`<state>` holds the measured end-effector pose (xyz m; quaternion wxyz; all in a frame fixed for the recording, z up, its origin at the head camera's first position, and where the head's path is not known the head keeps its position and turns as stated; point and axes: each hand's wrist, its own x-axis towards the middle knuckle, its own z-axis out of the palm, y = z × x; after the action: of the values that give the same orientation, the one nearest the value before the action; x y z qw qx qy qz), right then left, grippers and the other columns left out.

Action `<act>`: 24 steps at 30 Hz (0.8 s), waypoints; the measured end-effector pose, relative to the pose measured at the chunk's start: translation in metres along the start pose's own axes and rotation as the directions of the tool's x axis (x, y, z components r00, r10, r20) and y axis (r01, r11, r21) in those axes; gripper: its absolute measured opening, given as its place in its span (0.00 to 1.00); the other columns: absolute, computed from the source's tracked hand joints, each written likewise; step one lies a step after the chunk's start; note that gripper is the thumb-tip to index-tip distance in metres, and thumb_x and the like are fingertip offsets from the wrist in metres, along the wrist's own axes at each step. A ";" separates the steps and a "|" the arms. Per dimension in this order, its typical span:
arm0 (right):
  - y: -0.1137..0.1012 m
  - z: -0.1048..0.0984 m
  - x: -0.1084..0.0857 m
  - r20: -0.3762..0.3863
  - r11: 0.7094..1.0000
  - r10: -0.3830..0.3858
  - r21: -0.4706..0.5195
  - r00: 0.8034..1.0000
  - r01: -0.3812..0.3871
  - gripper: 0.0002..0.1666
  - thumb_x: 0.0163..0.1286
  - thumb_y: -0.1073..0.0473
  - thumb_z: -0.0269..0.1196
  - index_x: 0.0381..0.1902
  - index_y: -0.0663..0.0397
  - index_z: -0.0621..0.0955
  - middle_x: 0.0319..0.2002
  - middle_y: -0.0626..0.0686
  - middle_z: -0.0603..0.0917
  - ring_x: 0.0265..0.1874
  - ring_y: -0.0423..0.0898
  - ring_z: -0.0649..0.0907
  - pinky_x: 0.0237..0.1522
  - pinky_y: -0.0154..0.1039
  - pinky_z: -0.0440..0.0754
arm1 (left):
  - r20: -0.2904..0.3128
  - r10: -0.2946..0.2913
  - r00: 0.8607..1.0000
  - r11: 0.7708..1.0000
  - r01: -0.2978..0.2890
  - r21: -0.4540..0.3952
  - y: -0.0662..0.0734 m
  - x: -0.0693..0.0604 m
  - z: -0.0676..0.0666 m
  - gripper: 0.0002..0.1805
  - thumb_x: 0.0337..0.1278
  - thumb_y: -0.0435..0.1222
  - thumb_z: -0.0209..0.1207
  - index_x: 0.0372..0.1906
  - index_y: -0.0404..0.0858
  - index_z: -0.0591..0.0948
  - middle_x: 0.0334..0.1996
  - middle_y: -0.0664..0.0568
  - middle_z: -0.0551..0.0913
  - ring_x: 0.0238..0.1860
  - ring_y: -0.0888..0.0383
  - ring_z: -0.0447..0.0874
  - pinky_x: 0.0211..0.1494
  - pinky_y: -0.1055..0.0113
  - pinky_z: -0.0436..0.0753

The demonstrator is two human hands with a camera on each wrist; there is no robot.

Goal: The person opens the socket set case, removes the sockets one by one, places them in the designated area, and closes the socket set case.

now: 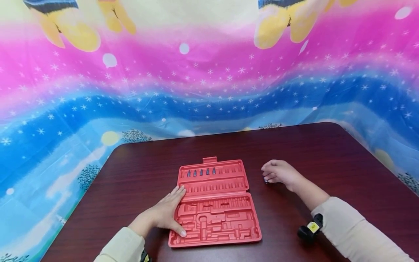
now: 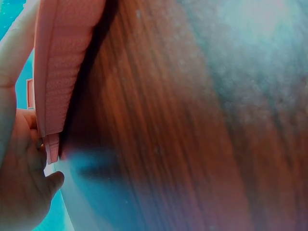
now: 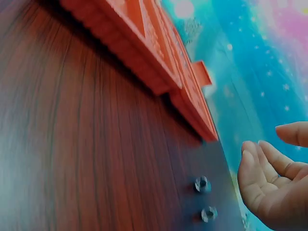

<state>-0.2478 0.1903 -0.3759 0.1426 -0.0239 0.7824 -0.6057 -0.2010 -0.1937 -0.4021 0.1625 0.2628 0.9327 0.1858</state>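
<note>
A red moulded tool case (image 1: 226,215) lies opened flat on the table. Several small dark bits (image 1: 201,172) stand in a row in the upper half's slots. My left hand (image 1: 168,211) rests on the case's left edge with spread fingers, the thumb over the lower half; the left wrist view has this hand (image 2: 21,178) beside the case wall (image 2: 62,62). To the right of the case, my right hand (image 1: 279,173) hovers with bent fingers over a small metal piece (image 1: 266,181). In the right wrist view, two small socket-like pieces (image 3: 202,184) lie below that hand (image 3: 274,192), nothing visible between its fingers.
The dark wooden table (image 1: 157,156) reaches back to a colourful printed cloth (image 1: 209,87) with snowflakes. A latch tab (image 1: 210,159) sticks out from the case's far edge. A black device (image 1: 309,229) is strapped to the right wrist.
</note>
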 end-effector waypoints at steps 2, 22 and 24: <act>-0.001 0.007 0.002 0.022 0.999 -0.008 0.046 1.000 0.007 0.19 0.63 0.60 0.51 0.44 0.74 0.69 0.32 0.58 0.76 0.29 0.48 0.78 0.35 0.40 0.77 | 0.000 0.001 1.000 1.000 -0.001 -0.002 0.000 0.000 0.000 0.66 0.18 0.61 0.65 0.65 0.31 0.48 0.65 0.41 0.45 0.65 0.47 0.36 0.61 0.50 0.47; -0.019 0.082 0.052 0.111 0.991 -0.014 0.134 0.994 -0.001 0.16 0.63 0.62 0.50 0.42 0.73 0.70 0.32 0.62 0.77 0.28 0.48 0.79 0.34 0.41 0.78 | -0.005 -0.007 1.000 1.000 0.007 -0.005 -0.001 0.000 0.003 0.66 0.17 0.62 0.65 0.65 0.31 0.49 0.65 0.41 0.45 0.65 0.47 0.36 0.61 0.50 0.48; -0.022 0.088 0.058 0.108 0.994 -0.006 0.106 0.994 -0.006 0.15 0.63 0.62 0.50 0.42 0.72 0.70 0.33 0.62 0.77 0.30 0.50 0.79 0.34 0.41 0.78 | -0.004 -0.012 1.000 1.000 0.012 -0.009 0.000 0.000 0.002 0.66 0.17 0.62 0.65 0.65 0.31 0.48 0.65 0.41 0.45 0.65 0.48 0.36 0.61 0.50 0.48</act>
<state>-0.2838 0.0899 -0.3861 0.1856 -0.0489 0.7402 -0.6444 -0.2000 -0.1938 -0.4039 0.1627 0.2561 0.9338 0.1898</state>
